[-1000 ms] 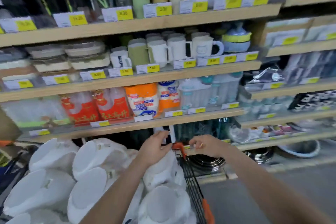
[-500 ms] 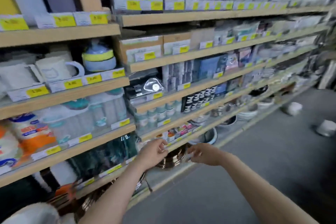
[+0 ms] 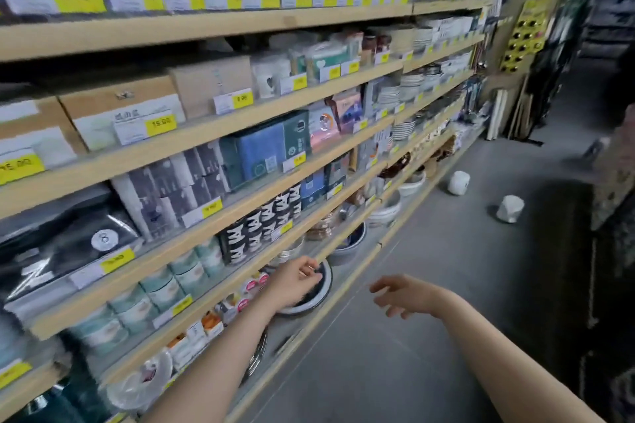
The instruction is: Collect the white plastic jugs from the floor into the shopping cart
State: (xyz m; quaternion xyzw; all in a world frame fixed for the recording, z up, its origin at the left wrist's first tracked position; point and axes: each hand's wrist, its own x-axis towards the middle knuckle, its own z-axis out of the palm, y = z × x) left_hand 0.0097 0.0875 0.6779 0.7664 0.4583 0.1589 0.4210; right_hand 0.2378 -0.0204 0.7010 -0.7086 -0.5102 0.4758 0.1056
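While my left hand (image 3: 295,282) and right hand (image 3: 402,295) hang loosely spread, holding nothing, I see 2 white jugs (image 3: 458,183) on the floor (image 3: 429,285) ahead.

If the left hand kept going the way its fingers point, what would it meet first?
Probably the dark round dish on the bottom shelf, right beyond the left hand; depth is unclear.

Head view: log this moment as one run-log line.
left hand: open, empty | right hand: open, empty | near jug: on floor | far jug: on floor by shelving | cart: out of view
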